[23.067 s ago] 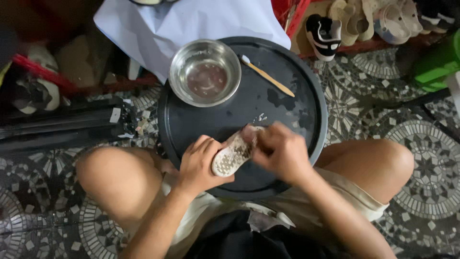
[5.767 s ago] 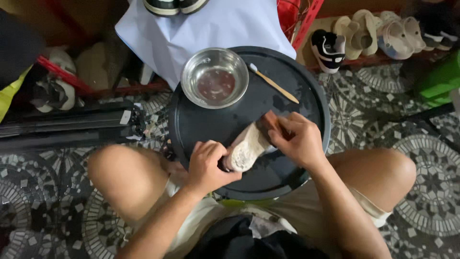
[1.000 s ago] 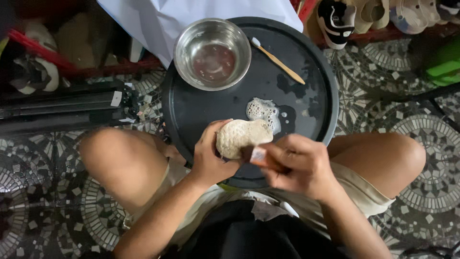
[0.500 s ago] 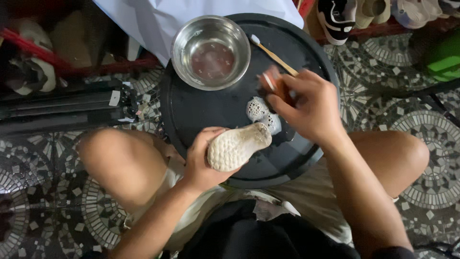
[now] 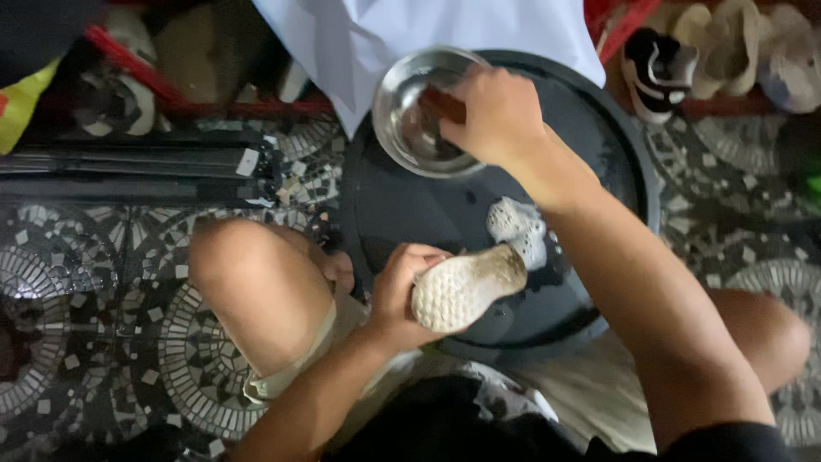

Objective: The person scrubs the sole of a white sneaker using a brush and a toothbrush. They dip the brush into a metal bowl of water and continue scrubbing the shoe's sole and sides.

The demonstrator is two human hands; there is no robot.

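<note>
Nearest, the left hand has its fingers closed around a pale shoe, sole turned up, held over the near edge of the round black tray. Just past the shoe's toe, at about one o'clock from it, a patch of white suds lies on the tray, so scrubbing looks under way, not finished. Farther, at twelve o'clock, the right hand dips into the steel bowl, fingers curled on something dark, possibly a brush; it is too hidden to be sure. No rinsing or drying shows.
</note>
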